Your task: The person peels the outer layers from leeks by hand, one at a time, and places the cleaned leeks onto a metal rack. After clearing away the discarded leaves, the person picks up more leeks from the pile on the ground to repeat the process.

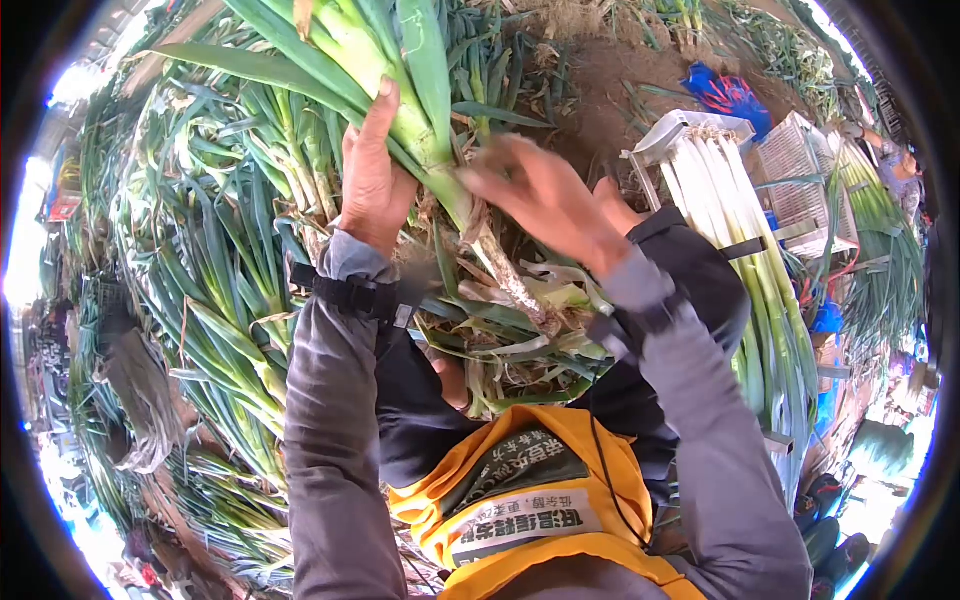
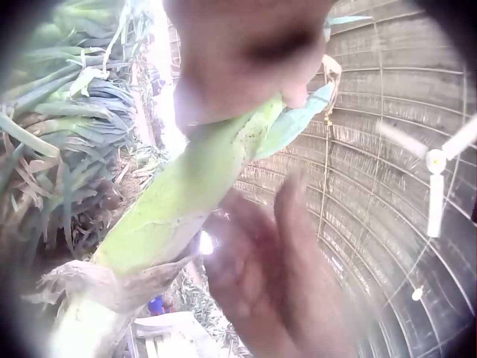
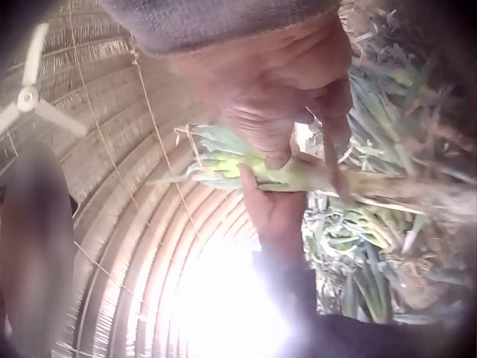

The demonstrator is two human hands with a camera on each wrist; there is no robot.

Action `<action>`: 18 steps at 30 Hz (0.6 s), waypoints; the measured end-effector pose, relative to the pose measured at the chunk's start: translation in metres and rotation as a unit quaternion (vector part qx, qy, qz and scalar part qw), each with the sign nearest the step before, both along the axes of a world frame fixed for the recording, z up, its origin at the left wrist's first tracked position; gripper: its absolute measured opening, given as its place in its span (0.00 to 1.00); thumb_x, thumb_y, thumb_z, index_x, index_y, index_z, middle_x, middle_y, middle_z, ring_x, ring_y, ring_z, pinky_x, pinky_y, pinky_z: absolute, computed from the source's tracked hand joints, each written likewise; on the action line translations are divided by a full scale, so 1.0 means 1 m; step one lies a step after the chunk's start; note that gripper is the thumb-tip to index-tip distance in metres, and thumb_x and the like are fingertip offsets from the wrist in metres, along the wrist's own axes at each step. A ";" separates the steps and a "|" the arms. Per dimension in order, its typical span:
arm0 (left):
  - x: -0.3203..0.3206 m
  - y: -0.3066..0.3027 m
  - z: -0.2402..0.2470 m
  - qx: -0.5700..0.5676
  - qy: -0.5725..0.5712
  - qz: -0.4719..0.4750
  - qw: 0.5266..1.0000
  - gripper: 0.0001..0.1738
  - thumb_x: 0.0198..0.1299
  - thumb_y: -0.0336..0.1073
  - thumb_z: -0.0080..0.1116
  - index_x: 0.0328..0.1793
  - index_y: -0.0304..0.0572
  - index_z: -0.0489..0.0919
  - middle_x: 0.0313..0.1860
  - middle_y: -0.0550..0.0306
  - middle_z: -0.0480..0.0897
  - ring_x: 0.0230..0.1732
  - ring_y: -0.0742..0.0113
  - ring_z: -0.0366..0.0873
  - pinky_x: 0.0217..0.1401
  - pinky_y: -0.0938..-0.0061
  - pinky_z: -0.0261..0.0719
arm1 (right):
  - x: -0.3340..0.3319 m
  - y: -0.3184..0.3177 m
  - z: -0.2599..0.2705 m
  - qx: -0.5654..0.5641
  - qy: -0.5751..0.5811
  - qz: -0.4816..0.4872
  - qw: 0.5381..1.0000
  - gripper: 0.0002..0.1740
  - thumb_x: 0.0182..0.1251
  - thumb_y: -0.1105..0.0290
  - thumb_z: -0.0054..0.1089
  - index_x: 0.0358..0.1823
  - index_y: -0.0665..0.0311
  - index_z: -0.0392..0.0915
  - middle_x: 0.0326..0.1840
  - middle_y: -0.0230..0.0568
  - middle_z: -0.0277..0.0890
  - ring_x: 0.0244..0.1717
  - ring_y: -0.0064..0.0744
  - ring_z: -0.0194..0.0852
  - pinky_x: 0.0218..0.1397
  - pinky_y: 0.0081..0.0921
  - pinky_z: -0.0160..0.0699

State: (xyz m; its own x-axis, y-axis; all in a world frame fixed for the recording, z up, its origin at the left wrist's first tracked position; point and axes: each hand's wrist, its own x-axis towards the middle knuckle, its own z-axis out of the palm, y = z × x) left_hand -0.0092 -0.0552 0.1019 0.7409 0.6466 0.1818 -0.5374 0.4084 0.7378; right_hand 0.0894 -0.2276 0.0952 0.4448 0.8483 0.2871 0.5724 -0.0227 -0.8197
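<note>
A large green onion (image 1: 425,140) slants across the head view, leaves toward the top and pale, soil-caked root end pointing down. My left hand (image 1: 372,195) grips its stalk below the leaves, thumb laid along it. Beside the stalk, my right hand (image 1: 545,195) is motion-blurred, fingertips close to it. In the left wrist view the right hand's thumb (image 2: 291,201) stands apart from its fingers next to the stalk. The right wrist view has the right hand (image 3: 276,97) over the stalk, fingers bent downward. Dry brown outer skin (image 2: 112,283) hangs around the pale lower stalk.
Several trimmed green onions (image 1: 740,240) lie in a pale rack (image 1: 690,125) on the right. Another crate (image 1: 800,175) stands beyond it. Untrimmed green onions (image 1: 220,270) are heaped at left. Peeled leaves (image 1: 500,340) litter the ground between the legs.
</note>
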 end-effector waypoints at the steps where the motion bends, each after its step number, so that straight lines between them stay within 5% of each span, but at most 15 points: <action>1: 0.000 -0.003 0.000 0.003 0.005 0.013 1.000 0.32 0.66 0.46 0.65 0.69 0.35 0.70 0.58 0.50 0.80 0.56 0.58 0.81 0.61 0.62 0.80 | 0.000 0.032 -0.002 0.076 0.067 0.043 0.994 0.24 0.67 0.53 0.68 0.46 0.71 0.80 0.31 0.45 0.79 0.28 0.34 0.76 0.31 0.34 0.72; 2: -0.003 -0.003 -0.002 0.006 0.011 0.028 1.000 0.31 0.66 0.47 0.65 0.68 0.36 0.70 0.58 0.50 0.80 0.57 0.57 0.80 0.63 0.61 0.79 | -0.002 0.056 -0.006 0.151 0.134 0.086 0.976 0.23 0.67 0.53 0.69 0.42 0.71 0.81 0.27 0.40 0.79 0.25 0.27 0.74 0.28 0.31 0.70; 5: -0.009 0.016 -0.003 -0.003 0.005 0.033 0.999 0.29 0.66 0.45 0.66 0.67 0.36 0.72 0.57 0.53 0.81 0.56 0.61 0.80 0.62 0.63 0.79 | -0.012 0.075 0.006 0.081 0.228 0.016 0.970 0.22 0.70 0.54 0.67 0.37 0.72 0.81 0.23 0.30 0.75 0.23 0.17 0.67 0.23 0.25 0.64; 10: -0.023 0.020 0.004 0.002 -0.028 0.029 0.999 0.27 0.67 0.46 0.65 0.66 0.39 0.73 0.56 0.55 0.81 0.56 0.62 0.80 0.62 0.63 0.79 | -0.035 0.081 -0.003 0.153 0.304 -0.013 0.940 0.18 0.72 0.59 0.65 0.35 0.70 0.82 0.20 0.28 0.73 0.20 0.13 0.64 0.21 0.19 0.60; 13: -0.029 0.024 0.006 -0.011 -0.043 0.015 0.999 0.29 0.67 0.48 0.64 0.68 0.41 0.72 0.58 0.55 0.80 0.58 0.59 0.79 0.65 0.60 0.77 | -0.035 0.078 -0.009 0.241 0.530 0.004 0.813 0.12 0.71 0.61 0.66 0.38 0.64 0.82 0.25 0.29 0.77 0.18 0.15 0.67 0.21 0.17 0.60; 18: -0.035 0.035 0.027 -0.003 -0.121 0.009 0.993 0.36 0.67 0.51 0.62 0.73 0.38 0.66 0.69 0.45 0.75 0.69 0.47 0.72 0.76 0.53 0.69 | -0.036 0.003 -0.027 0.080 0.566 0.084 0.816 0.13 0.74 0.60 0.61 0.39 0.63 0.80 0.22 0.23 0.71 0.17 0.11 0.59 0.19 0.17 0.54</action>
